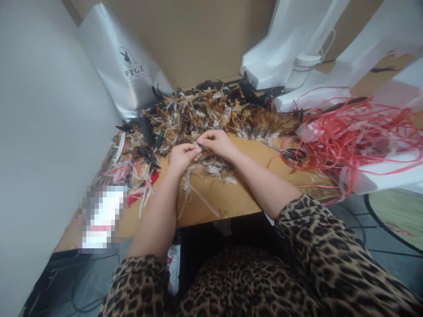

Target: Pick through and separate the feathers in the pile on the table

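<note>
Over the middle of the table [234, 198], my left hand [182, 158] and my right hand [216, 141] meet with their fingertips pinched together. Something small and pale sits between the fingers, too small to make out. Just beyond them spreads a large pile of brown, white and black feathers [198, 108]. Below my hands lie a few loose feathers [218, 169] and a thin white ribbon [203, 202]. To the right of my right hand, scissors [291, 153] rest partly under a tangle of red and clear ribbon [353, 132].
A silver bag [122, 66] stands at the back left beside a pale wall [39, 110]. Pink and white scraps [122, 171] lie at the left, near a pixelated patch. White panels and a lidded white container [299, 72] are at the back right. Cables run across the floor.
</note>
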`<move>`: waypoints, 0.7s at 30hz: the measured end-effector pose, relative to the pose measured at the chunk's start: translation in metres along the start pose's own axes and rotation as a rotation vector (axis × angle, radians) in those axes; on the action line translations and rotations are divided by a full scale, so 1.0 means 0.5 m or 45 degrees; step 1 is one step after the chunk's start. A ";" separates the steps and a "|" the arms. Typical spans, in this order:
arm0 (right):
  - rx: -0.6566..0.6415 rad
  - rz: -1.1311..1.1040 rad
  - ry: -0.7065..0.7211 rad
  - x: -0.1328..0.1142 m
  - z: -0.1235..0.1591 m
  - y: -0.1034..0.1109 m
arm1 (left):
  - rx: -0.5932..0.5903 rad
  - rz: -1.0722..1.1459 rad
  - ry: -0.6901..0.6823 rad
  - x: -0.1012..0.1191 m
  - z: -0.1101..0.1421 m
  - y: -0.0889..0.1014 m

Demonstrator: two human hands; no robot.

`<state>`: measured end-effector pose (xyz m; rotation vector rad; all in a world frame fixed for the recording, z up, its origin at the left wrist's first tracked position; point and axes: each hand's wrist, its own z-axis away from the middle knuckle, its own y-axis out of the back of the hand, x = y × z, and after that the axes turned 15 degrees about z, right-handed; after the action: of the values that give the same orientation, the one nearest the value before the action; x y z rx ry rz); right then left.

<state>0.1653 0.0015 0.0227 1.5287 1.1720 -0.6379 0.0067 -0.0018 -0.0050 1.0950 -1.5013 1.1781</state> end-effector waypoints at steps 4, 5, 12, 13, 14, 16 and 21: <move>-0.011 0.023 0.009 0.011 -0.009 0.014 | -0.022 0.042 -0.027 0.004 0.001 0.000; -0.042 0.047 0.025 0.012 -0.009 0.017 | -0.025 0.049 -0.035 0.005 0.000 0.000; -0.150 0.283 0.105 0.017 -0.004 0.012 | -0.027 0.090 -0.009 0.008 -0.001 0.003; -0.137 0.312 0.102 0.017 -0.004 0.012 | -0.034 0.086 -0.009 0.008 0.000 0.003; -0.124 0.337 0.102 0.017 -0.003 0.011 | -0.040 0.080 -0.014 0.008 0.000 0.003; -0.101 0.382 0.105 0.014 -0.003 0.012 | -0.043 0.072 -0.028 0.008 0.001 0.003; -0.084 0.460 0.155 0.006 -0.001 0.017 | -0.035 0.073 -0.007 0.006 0.000 0.004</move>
<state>0.1742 0.0031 0.0238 1.6866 0.9608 -0.2651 0.0040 -0.0016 -0.0024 1.0439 -1.5580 1.1914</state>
